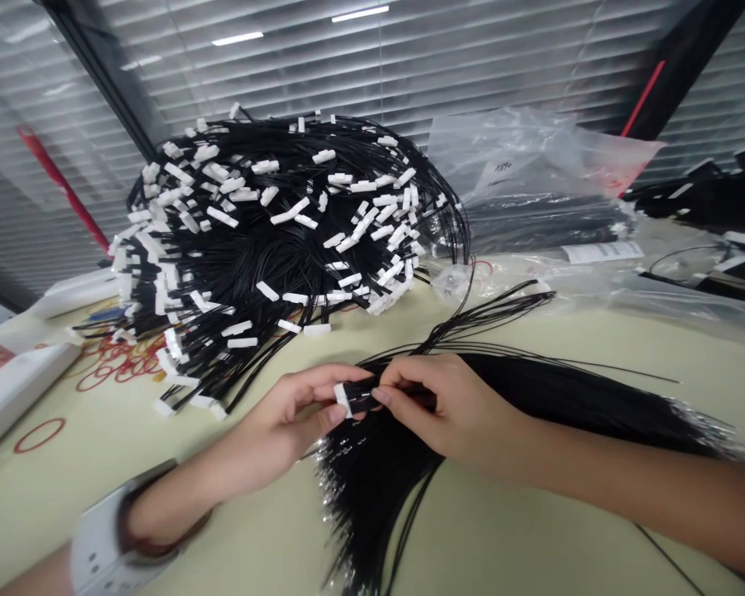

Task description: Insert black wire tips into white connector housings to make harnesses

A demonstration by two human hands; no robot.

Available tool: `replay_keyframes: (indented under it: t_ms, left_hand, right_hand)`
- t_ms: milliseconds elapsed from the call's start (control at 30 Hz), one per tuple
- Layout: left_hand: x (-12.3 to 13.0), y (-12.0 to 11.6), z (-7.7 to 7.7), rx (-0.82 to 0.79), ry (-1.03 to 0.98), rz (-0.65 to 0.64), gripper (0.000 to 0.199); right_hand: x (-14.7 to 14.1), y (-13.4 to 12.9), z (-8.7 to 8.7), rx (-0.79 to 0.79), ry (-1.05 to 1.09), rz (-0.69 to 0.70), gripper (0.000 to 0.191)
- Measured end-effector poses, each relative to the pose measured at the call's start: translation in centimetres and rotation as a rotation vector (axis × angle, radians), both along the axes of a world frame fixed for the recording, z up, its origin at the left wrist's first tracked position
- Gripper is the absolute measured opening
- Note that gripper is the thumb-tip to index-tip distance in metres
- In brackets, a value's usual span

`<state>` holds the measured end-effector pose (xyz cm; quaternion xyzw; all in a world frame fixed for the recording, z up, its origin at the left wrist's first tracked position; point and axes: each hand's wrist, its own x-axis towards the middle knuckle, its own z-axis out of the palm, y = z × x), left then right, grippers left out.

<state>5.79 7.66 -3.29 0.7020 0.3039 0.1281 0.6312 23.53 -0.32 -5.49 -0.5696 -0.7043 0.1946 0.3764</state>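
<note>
Near the middle of the view my left hand (pixel 298 414) pinches a small white connector (pixel 343 401) between thumb and fingers. Black wires (pixel 361 396) run from its right side to my right hand (pixel 438 397), whose thumb and forefinger close on them just beside the connector. Whether every wire is seated cannot be made out. Beneath both hands lies a thick bundle of loose black wires (pixel 385 488) with bare silvery ends, fanning toward the front and to the right. A grey band (pixel 115 530) is around my left wrist.
Behind my left hand rises a large heap of black cables with white connectors (pixel 285 240). Red rubber bands (pixel 121 360) and a white box-like piece (pixel 21 389) lie left. Clear plastic bags (pixel 521 182) holding dark cables stand at the back right, before window blinds (pixel 472 58).
</note>
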Motion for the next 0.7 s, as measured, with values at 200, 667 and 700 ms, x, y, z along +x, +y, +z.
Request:
replay_keyframes:
  t_ms: [200, 667, 700]
  left_hand:
    - [-0.25, -0.09, -0.04, 0.121, 0.017, -0.022, 0.027]
    - [-0.16, 0.0, -0.24, -0.018, -0.048, 0.004, 0.024]
    - [-0.17, -0.02, -0.22, -0.022, -0.049, 0.001, 0.024]
  right_hand:
    - [-0.16, 0.15, -0.16, 0.006, 0.042, -0.025, 0.016]
    - [-0.34, -0.1, -0.21, 0.07, 0.025, -0.023, 0.015]
    - [-0.32, -0.09, -0.23, 0.075, 0.026, -0.021, 0.014]
